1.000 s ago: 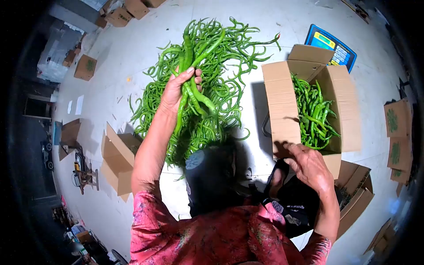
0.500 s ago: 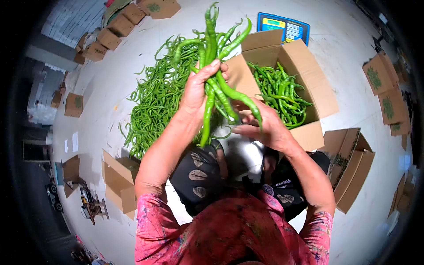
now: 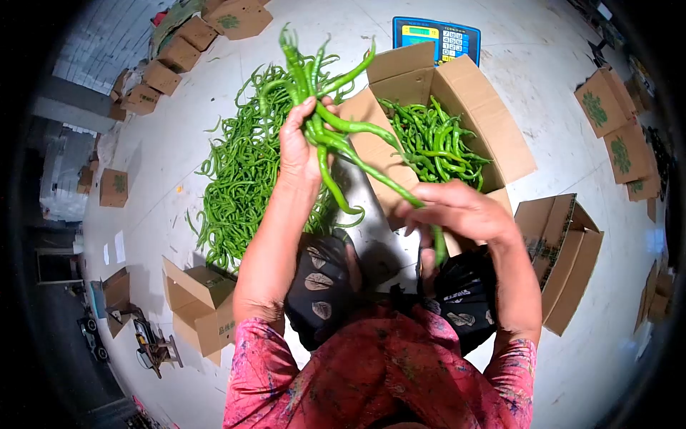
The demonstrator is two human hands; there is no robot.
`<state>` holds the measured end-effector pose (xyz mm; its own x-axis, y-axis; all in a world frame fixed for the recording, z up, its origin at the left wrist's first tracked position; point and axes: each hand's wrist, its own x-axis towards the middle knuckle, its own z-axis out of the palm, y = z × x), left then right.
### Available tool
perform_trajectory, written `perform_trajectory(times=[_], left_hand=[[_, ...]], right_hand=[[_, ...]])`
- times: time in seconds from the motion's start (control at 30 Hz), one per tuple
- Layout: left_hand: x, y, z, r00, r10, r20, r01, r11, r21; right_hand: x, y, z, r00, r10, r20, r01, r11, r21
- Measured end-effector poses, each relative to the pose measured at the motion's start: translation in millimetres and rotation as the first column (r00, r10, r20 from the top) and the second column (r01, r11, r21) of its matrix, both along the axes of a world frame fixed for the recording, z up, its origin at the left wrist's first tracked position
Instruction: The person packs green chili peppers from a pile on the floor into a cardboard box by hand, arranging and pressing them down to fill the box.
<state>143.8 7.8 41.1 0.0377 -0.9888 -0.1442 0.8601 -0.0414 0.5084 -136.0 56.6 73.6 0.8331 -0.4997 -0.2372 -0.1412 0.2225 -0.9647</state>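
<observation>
- Moving away from the open carton's (image 3: pixel 493 118) near edge, where it had been a second earlier, the right hand (image 3: pixel 475 211) came to the lower ends of the bunch of long green peppers (image 3: pixel 299 77)
- That change brought both hands to the bunch, in front of the carton rather than inside it
- The left hand (image 3: pixel 296 143) was clenched around the bunch's middle, thumb across the stems, with tips fanning out above and below
- The right fingers were partly bent beside a long pepper; a green end (image 3: pixel 439 247) showed below them, but whether they pinched it or only touched it, I could not tell
- Loose peppers (image 3: pixel 429 143) lay inside the carton, its flaps standing open
- The larger pile (image 3: pixel 239 171) lay on the pale floor (image 3: pixel 161 239), left of the carton, while a blue keypad display (image 3: pixel 455 44) stood behind it
</observation>
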Motion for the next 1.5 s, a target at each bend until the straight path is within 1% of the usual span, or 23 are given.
perform_trajectory(times=[0.07,0.13,0.2,0.23,0.27,0.33,0.43,0.53,0.57,0.7,0.73,0.8,0.9,1.0,1.07,1.13,1.2,1.23,1.3,1.33,1.4,1.47,1.5], left_hand=[[17,-5,-3,0.997,-0.04,-0.071,0.04,0.999,-0.008],[21,-5,-2,0.998,0.027,-0.054,-0.027,1.0,0.016],[18,-4,-3,1.0,-0.001,-0.016,0.0,1.0,-0.015],[15,-3,-3,1.0,-0.028,0.001,0.028,0.999,-0.03],[12,-1,-3,0.998,-0.056,0.02,0.057,0.997,-0.046],[0,3,-1,0.994,-0.017,0.112,0.021,0.999,-0.03],[-8,4,-7,0.986,-0.108,0.123,0.12,0.988,-0.093],[-17,10,-6,0.98,-0.129,0.151,0.139,0.988,-0.059],[-21,12,-3,0.979,-0.138,0.152,0.15,0.986,-0.068],[-30,16,1,0.973,-0.104,0.204,0.117,0.992,-0.055],[-30,16,1,0.972,-0.1,0.213,0.113,0.992,-0.049],[-31,17,0,0.969,-0.094,0.229,0.105,0.994,-0.038],[-40,19,1,0.95,-0.121,0.287,0.127,0.992,-0.001],[-62,28,7,0.928,-0.204,0.312,0.216,0.976,-0.003],[-75,33,6,0.896,-0.256,0.363,0.285,0.958,-0.026],[-83,37,-3,0.822,-0.321,0.471,0.353,0.935,0.021],[-91,42,-8,0.821,-0.346,0.455,0.381,0.925,0.016],[-91,42,-10,0.839,-0.392,0.377,0.408,0.912,0.039],[-88,40,-16,0.855,-0.398,0.334,0.399,0.914,0.066],[-86,39,-19,0.864,-0.395,0.312,0.39,0.917,0.081],[-83,36,-21,0.875,-0.366,0.316,0.353,0.93,0.1],[-82,35,-18,0.896,-0.336,0.291,0.32,0.942,0.103],[-83,34,-20,0.91,-0.316,0.268,0.299,0.949,0.102]], right_hand=[[-26,-14,-2,0.957,0.093,0.275,-0.092,0.996,-0.016],[-44,-10,3,0.894,-0.252,0.37,0.195,0.963,0.185],[-51,-23,3,0.871,-0.396,0.291,0.369,0.918,0.142],[-47,-29,-4,0.845,-0.47,0.255,0.477,0.878,0.041],[-43,-32,-3,0.804,-0.563,0.193,0.554,0.826,0.104],[-41,-42,-17,0.78,-0.592,0.204,0.586,0.805,0.092],[-38,-50,-31,0.679,-0.69,0.251,0.636,0.724,0.268],[-30,-49,-33,0.633,-0.745,0.21,0.684,0.665,0.3],[-22,-46,-25,0.595,-0.781,0.19,0.712,0.622,0.326],[-26,-45,-26,0.354,-0.869,0.346,0.771,0.48,0.418],[-30,-45,-26,0.332,-0.88,0.339,0.803,0.452,0.387],[-30,-44,-25,0.311,-0.888,0.337,0.824,0.429,0.37],[-16,-40,-28,0.425,-0.87,0.25,0.801,0.49,0.343],[6,-36,-41,0.573,-0.782,0.246,0.655,0.618,0.436],[21,-32,-34,0.624,-0.748,0.225,0.612,0.647,0.455],[26,-34,-38,0.673,-0.692,0.261,0.533,0.699,0.478],[25,-35,-45,0.629,-0.727,0.275,0.588,0.676,0.444],[23,-37,-45,0.598,-0.758,0.26,0.618,0.643,0.452],[15,-37,-38,0.527,-0.824,0.209,0.708,0.561,0.428],[7,-40,-35,0.529,-0.813,0.241,0.707,0.58,0.404],[-7,-47,-33,0.456,-0.852,0.258,0.716,0.523,0.462],[-20,-50,-32,0.45,-0.82,0.354,0.676,0.571,0.465],[-23,-50,-31,0.495,-0.812,0.309,0.726,0.581,0.367]])
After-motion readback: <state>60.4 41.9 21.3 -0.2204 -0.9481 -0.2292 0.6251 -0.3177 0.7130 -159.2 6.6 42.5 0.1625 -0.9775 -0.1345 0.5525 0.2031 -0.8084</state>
